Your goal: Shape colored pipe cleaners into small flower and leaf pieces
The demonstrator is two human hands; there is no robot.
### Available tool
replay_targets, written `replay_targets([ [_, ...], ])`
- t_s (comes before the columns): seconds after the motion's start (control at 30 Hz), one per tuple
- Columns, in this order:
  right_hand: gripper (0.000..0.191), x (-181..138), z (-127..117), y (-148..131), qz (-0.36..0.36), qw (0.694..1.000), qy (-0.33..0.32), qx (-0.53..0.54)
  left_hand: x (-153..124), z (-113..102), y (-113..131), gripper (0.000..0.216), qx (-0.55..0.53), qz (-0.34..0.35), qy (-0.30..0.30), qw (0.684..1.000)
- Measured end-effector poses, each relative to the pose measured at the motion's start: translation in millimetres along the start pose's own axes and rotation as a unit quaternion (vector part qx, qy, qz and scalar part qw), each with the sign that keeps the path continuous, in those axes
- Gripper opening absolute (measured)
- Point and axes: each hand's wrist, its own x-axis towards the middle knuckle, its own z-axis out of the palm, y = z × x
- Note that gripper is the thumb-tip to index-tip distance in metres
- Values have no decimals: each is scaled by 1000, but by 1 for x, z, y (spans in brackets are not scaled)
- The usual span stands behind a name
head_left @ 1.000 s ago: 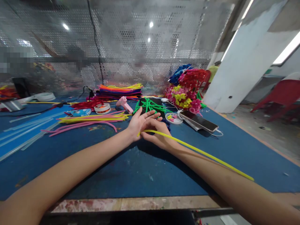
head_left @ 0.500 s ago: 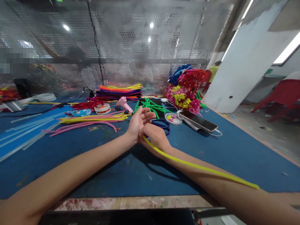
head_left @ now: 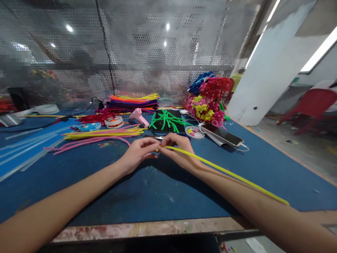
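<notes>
A long yellow pipe cleaner (head_left: 226, 171) runs from my fingertips back over my right forearm. My right hand (head_left: 181, 149) pinches it close to its near end, thumb and index finger pressed together. Fingertip to fingertip with it, my left hand (head_left: 137, 154) closes on the short yellow end, mostly covered by the fingers. Scissors (head_left: 158, 137) lie just behind my hands, their handles largely hidden by the right hand. Beyond them, green pipe cleaners (head_left: 168, 120) are spread on a dark tray.
Yellow and pink pipe cleaners (head_left: 102, 133) lie left, near a pink glue gun (head_left: 139, 117) and a roll of tape (head_left: 114, 122). A phone (head_left: 222, 134) with a white cable and a small dish (head_left: 195, 132) sit right. Fuzzy flowers (head_left: 207, 95) are piled behind.
My left hand has turned from an open palm to a pinch on the pipe cleaner's end and moved left. My right hand has rotated, and the scissors behind are less visible.
</notes>
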Motion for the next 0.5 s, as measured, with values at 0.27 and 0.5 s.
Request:
replay_targets([
  [0.27, 22, 8, 0, 4, 130, 981, -41, 141, 3, -3, -2, 22, 35, 41, 37, 998],
  [0.5, 21, 2, -10, 4, -96, 982, -111, -121, 9, -13, 0, 21, 27, 106, 101, 989],
])
